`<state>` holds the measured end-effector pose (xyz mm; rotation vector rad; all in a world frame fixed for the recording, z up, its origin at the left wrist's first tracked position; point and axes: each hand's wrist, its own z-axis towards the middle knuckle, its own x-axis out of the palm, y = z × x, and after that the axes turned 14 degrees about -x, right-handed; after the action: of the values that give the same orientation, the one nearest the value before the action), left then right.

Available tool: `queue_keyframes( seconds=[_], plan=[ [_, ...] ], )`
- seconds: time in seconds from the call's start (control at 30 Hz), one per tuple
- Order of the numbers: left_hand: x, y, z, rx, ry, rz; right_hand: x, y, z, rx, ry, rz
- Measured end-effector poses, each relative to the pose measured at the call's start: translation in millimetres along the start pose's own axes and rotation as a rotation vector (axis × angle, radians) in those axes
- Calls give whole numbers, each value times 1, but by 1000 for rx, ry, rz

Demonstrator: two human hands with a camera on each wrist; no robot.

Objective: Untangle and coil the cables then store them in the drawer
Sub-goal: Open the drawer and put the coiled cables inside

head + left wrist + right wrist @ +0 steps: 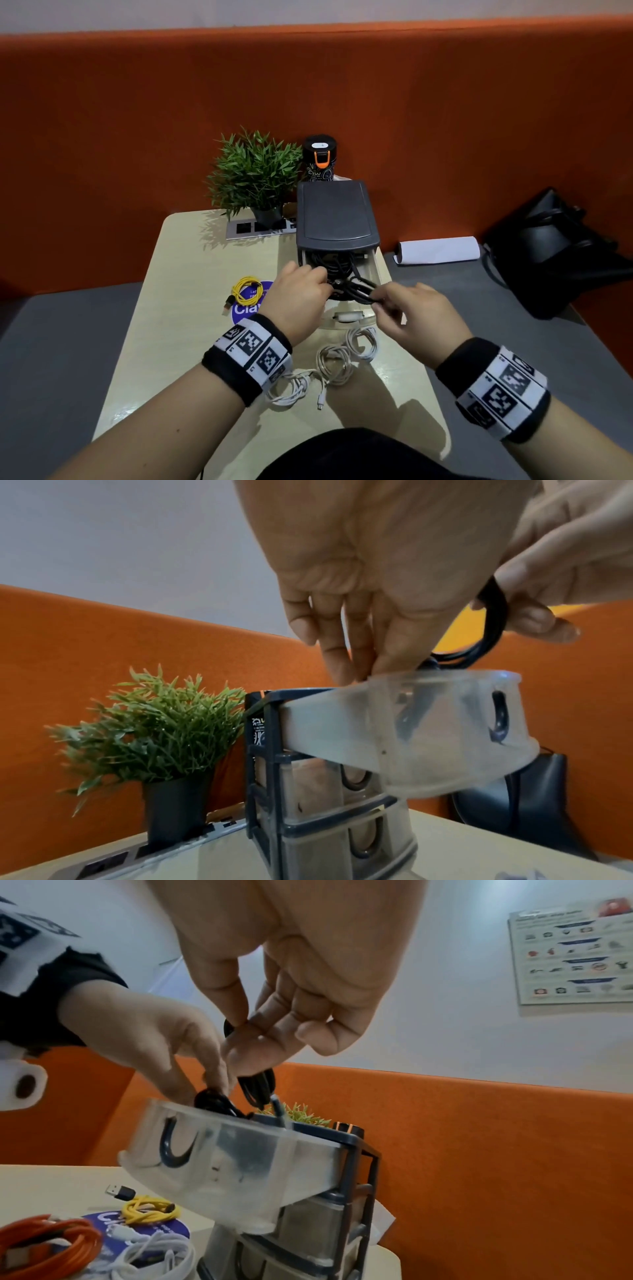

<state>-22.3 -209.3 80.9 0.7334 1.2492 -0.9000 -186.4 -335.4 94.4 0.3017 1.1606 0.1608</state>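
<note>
A small grey drawer unit [337, 212] stands on the pale table [191, 260] with its translucent top drawer [428, 723] pulled out. Over that drawer hangs a coiled black cable [359, 289]. My right hand [380, 303] pinches one loop of it between thumb and fingers [246, 1031]. My left hand [322, 277] reaches into the drawer and grips the black cable bundle [212, 1099] at its rim. A coiled yellow cable [245, 291] lies to the left, white cables [342, 359] lie near me, and an orange cable [44, 1240] is in the right wrist view.
A potted plant [255, 171] and a black canister [319, 157] stand behind the unit, by a socket strip [260, 228]. A white paper roll [438, 250] and black bag [561, 246] lie on the grey seat to the right. An orange partition runs behind.
</note>
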Motion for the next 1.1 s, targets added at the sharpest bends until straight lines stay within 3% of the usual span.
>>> queue_keyframes(
  seconds=[0.1, 0.3, 0.47, 0.63, 0.93, 1.1],
  plan=[
    [-2, -7, 2, -5, 95, 82, 5, 0, 7, -120, 1, -54],
    [-2, -5, 3, -94, 222, 63, 9, -9, 17, -196, 19, -114],
    [-7, -3, -2, -142, 255, 46, 8, -9, 21, -274, -12, -118],
    [-11, -2, -9, -155, 257, 18, 11, -11, 25, -221, -15, -168],
    [-14, 2, -13, -112, 337, 2, 26, -18, 24, -247, 132, -399],
    [-13, 4, -15, -94, 325, 15, 35, -24, 31, -131, 403, -483]
  ],
)
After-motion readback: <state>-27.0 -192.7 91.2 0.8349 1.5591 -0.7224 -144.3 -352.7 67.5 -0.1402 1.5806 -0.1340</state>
